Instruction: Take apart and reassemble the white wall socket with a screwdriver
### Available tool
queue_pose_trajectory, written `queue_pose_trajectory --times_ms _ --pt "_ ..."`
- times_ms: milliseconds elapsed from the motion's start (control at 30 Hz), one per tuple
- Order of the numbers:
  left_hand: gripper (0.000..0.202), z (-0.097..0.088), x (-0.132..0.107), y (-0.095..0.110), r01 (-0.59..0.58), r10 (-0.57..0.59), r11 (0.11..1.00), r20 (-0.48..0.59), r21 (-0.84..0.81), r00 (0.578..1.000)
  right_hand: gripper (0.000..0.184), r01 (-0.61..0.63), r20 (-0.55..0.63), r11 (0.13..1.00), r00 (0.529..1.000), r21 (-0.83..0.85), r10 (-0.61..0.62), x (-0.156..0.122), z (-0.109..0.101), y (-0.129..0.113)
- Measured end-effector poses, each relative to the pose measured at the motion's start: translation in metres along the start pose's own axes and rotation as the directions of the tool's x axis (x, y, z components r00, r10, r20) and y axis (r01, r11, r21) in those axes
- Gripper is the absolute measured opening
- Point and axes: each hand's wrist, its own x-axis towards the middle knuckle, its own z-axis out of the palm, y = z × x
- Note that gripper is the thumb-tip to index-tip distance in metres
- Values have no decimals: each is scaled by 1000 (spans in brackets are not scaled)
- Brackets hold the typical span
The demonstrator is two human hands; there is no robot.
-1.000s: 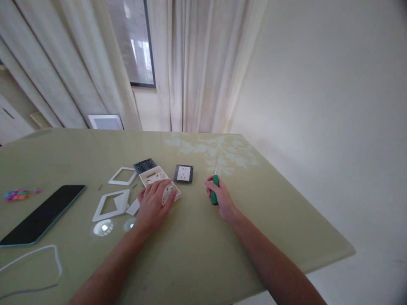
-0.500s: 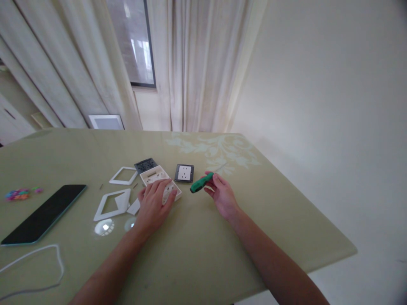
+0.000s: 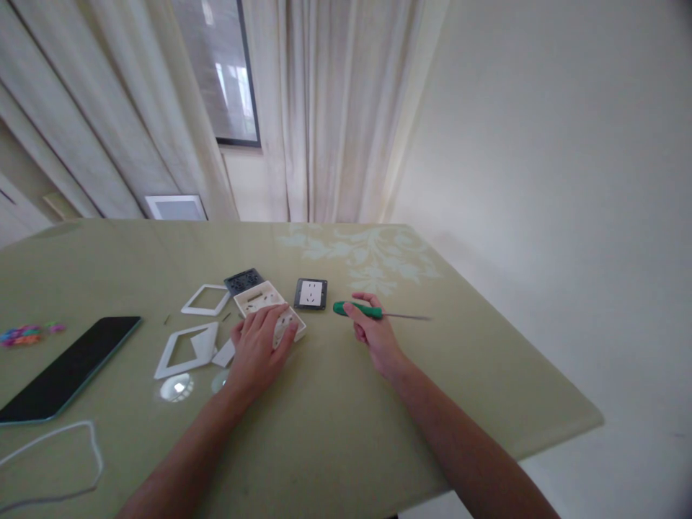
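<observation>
My right hand (image 3: pixel 374 333) is closed round the green handle of a screwdriver (image 3: pixel 373 311), above the table. The metal shaft points to the right, away from the other parts. My left hand (image 3: pixel 262 342) lies over the near end of a white plastic socket mounting box (image 3: pixel 261 297), fingers bent across it and thumb at its right side; part of the box is hidden beneath. A dark-framed socket module (image 3: pixel 311 294) with a white face lies between the hands, farther back. Against the far end of the box is a second dark module (image 3: pixel 243 281), showing its black side.
Left of the box lie two white frames (image 3: pixel 205 311) (image 3: pixel 162 366), small white plates (image 3: pixel 224 353) and small screws (image 3: pixel 225 317). Farther left are a black tablet (image 3: pixel 70 367), colourful small pieces (image 3: pixel 24 335) and a white cable (image 3: pixel 96 450). A wall (image 3: pixel 540 180) borders the table's right side.
The screwdriver has swung in my right hand: its shaft pointed away and up to the right, now it points straight right. My left hand stays on the box. The view has shifted slightly.
</observation>
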Motion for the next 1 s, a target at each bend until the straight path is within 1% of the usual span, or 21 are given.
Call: queue_pose_trajectory --times_ms 67,267,333,467,533,600,667,767,867,1000 --pt "44 0 0 0 5 -5 1000 6 3 1000 53 20 0 1000 1000 0 -20 0 1 0" --pt "39 2 -1 -1 -6 5 999 20 47 1000 55 -16 34 1000 999 -18 17 1 -1 0" --pt "38 2 -2 -2 -13 11 998 31 64 999 52 2 52 1000 999 -13 -1 1 -2 1" --pt "38 4 -2 -6 -60 57 997 55 53 997 39 62 52 998 997 -7 -61 1 -2 2" --pt "39 6 -1 -8 -97 95 995 65 29 993 41 93 29 995 995 24 -94 2 -2 3" --pt "38 8 -1 -10 -129 128 992 67 12 990 49 113 5 989 994 91 -113 2 -3 3" --pt "38 10 -1 -11 -151 150 989 59 5 987 54 94 2 982 995 165 -95 2 -3 3" --pt "38 11 -1 -12 -169 169 986 48 3 985 53 40 2 973 999 227 -41 3 -3 1" --pt "38 11 -2 -12 -175 175 985 50 -3 983 50 6 -10 965 1000 263 -3 3 -3 0" --pt "38 10 -2 -11 -172 172 985 60 -5 983 58 -16 -23 961 999 275 24 3 -4 0"
